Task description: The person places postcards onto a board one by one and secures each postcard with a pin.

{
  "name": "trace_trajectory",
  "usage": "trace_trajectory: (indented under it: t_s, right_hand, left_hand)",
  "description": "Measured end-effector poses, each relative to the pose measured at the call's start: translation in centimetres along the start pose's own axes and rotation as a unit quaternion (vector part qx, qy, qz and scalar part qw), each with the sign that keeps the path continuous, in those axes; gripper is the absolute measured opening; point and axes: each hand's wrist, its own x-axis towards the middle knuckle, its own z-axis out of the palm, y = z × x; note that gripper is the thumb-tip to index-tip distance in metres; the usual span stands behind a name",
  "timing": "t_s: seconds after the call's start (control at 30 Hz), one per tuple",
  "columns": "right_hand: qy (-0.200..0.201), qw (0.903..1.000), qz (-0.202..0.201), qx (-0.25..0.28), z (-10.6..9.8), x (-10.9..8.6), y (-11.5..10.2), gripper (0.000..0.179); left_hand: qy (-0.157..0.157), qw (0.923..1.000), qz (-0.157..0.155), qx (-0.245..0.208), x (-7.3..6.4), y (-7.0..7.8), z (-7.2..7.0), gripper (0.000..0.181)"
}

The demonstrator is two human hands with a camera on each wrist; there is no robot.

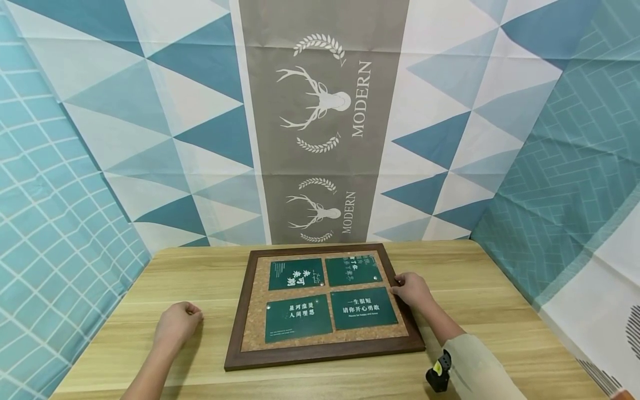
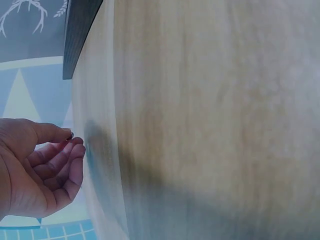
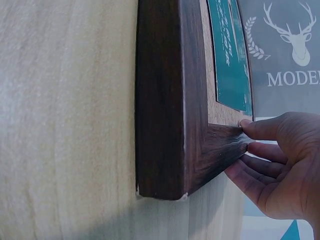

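Note:
A corkboard [image 1: 325,354] in a dark brown wooden frame lies on the table. Four green cards with white lettering cover most of its cork, among them the lower-right card [image 1: 365,318] and the upper-right card [image 1: 336,272]. Small round tacks show on some cards, such as the silvery tack [image 1: 375,278]. My right hand [image 1: 414,290] grips the frame's right side, thumb at the inner edge and fingers at the outer. Left of the board, my left hand [image 1: 175,325] pinches a tiny dark shiny piece [image 2: 71,135], like a thumbtack, between thumb and finger; fingers mostly hide it.
The wood-grain table [image 1: 200,266] extends on both sides of the board. Behind it hangs a patterned cloth backdrop [image 1: 320,111] with deer heads and triangles. A black device [image 1: 439,375] sits at the right wrist.

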Motion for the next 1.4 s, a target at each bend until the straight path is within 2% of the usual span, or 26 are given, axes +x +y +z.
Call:
trace_trajectory:
  t_s: [0.3, 0.63, 0.87, 1.13, 1.4]
  right_hand:
    - [0.000, 1.0000, 0.001, -0.002, 0.1, 0.0, 0.1, 0.040]
    - [-0.002, 1.0000, 0.001, 0.001, 0.0, 0.2, 0.0, 0.040]
    - [-0.003, 1.0000, 0.000, 0.001, 0.1, 0.2, 0.1, 0.040]
    - [-0.001, 1.0000, -0.007, -0.005, 0.2, 0.0, 0.1, 0.040]
    - [0.000, 0.9999, -0.011, -0.011, 0.3, -0.3, 0.0, 0.040]
  left_hand:
    - [-0.012, 0.9995, 0.003, -0.030, -0.4, 0.5, -0.4, 0.028]
    - [-0.012, 0.9985, 0.028, -0.044, -0.6, 1.0, -0.6, 0.030]
    - [-0.043, 0.9936, 0.019, -0.103, -0.8, 1.5, -0.5, 0.031]
    - [-0.049, 0.9876, 0.019, -0.148, -1.0, 2.7, -0.4, 0.029]
    - [-0.041, 0.9882, 0.029, -0.145, -1.2, 3.3, -0.4, 0.030]
